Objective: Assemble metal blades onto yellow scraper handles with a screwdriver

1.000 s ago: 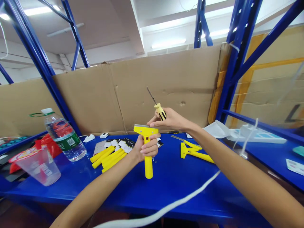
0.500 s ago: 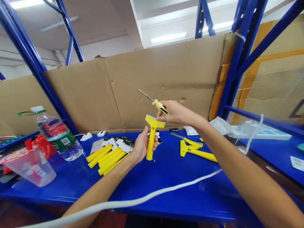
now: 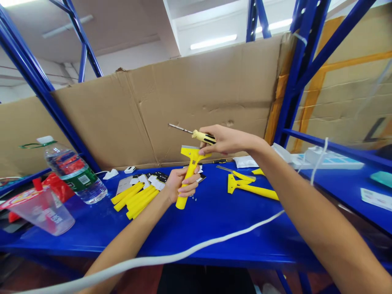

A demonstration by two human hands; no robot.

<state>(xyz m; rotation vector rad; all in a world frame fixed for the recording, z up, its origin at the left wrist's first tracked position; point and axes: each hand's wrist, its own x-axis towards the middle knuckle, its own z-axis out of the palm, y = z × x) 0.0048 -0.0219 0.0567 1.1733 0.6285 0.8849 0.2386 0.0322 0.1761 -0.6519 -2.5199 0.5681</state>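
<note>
My left hand (image 3: 184, 183) is wrapped round the handle of a yellow scraper (image 3: 190, 169), its wide head tilted up with a metal blade edge along the top. My right hand (image 3: 225, 139) holds a screwdriver (image 3: 203, 137) with a cream and black handle, its shaft pointing to the left above the scraper. Fingertips of that hand touch the right side of the scraper head. A few tiny bits, too small to name, lie on the table below the scraper. Another yellow scraper (image 3: 254, 189) lies on the right, under my right forearm.
Several yellow tubes (image 3: 139, 200) lie on the blue table (image 3: 214, 237) beside black-and-white cards (image 3: 157, 179). Left stand a water bottle (image 3: 75, 173) and a plastic cup (image 3: 49, 212). A white cable (image 3: 183, 257) crosses in front; cardboard (image 3: 196, 98) walls the back.
The scraper has tilted, its lower end swinging left, and my left fingers now wrap across its handle. The screwdriver has turned closer to level. The view has shifted slightly.
</note>
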